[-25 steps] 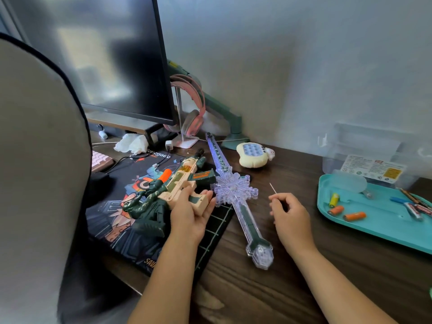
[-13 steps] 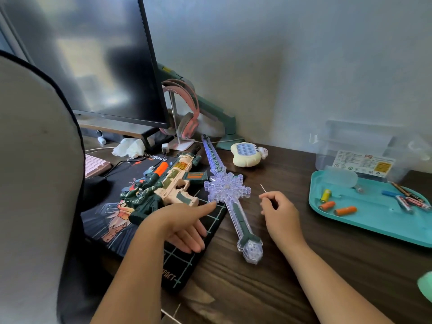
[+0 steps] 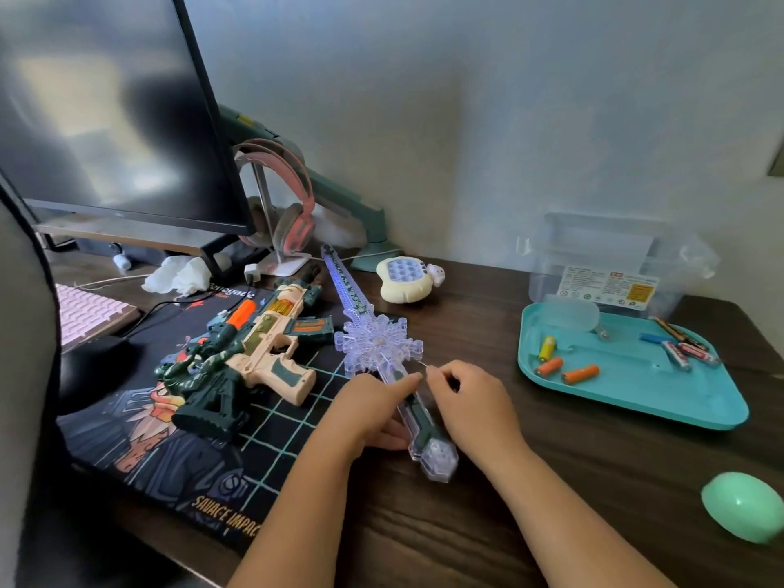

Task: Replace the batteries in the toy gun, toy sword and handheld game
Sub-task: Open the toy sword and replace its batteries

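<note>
A clear toy sword (image 3: 379, 342) with a snowflake guard lies on the desk, blade pointing away. My left hand (image 3: 373, 409) holds its handle from the left, index finger stretched along it. My right hand (image 3: 469, 401) sits on the handle's right side and pinches a thin pin-like tool. The tan and green toy gun (image 3: 259, 345) lies on the mouse mat to the left. Beyond the sword sits the cream handheld game (image 3: 405, 278). Orange and yellow batteries (image 3: 566, 364) lie in the teal tray (image 3: 700, 401).
A monitor (image 3: 110, 112), pink headphones on a stand (image 3: 284, 214) and a pink keyboard (image 3: 85, 309) fill the back left. A clear plastic box (image 3: 615, 265) stands behind the tray. A green egg-shaped object (image 3: 744, 507) lies at the right edge. A chair back blocks the far left.
My left hand let go of the toy gun and moved right onto the sword's handle. My right hand, still pinching the thin tool, came in against the handle.
</note>
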Demonstrator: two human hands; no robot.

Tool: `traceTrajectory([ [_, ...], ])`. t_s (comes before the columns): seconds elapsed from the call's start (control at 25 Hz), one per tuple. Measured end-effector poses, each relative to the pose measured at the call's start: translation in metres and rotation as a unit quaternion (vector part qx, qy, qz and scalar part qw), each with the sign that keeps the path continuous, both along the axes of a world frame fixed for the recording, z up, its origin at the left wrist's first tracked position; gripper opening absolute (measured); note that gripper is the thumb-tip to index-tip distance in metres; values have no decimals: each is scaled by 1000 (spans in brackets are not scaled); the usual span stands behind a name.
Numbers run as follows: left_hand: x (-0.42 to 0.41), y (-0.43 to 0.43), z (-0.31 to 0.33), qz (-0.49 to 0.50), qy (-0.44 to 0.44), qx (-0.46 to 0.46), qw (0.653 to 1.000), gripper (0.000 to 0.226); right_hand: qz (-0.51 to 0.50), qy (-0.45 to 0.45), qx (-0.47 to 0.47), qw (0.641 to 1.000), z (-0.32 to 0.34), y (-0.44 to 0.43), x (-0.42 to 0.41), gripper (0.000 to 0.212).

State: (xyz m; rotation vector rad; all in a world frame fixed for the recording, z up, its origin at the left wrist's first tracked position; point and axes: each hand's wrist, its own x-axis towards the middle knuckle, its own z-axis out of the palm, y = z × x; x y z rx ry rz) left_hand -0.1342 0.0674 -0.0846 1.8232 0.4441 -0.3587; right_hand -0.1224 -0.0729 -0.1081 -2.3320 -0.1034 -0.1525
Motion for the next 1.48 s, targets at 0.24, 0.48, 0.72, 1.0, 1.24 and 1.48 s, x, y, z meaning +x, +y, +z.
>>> traceTrajectory([
  [0.24,-3,-25,-5,-4,-32,-36,999,34,50,47,99,993,12,-1,-15,39],
  [0.48,-18,-44,-16,20,-102,-58,993,42,66,4,101,993,18,-21,-30,29],
  [0.72,-40,-51,-14,14,-128,-30,991,40,51,-43,92,993,16,-28,-49,17],
  [1.0,-27,-57,19,-55,-222,121,966,39,-6,-137,101,985,37,-25,-39,23],
  [1.24,16,-51,25,32,-225,-114,967,31,-46,-154,162,974,32,-24,-6,18],
  [1.48,51,-46,26,46,-244,-245,937,26,-74,-124,-45,988,13,-53,6,21],
])
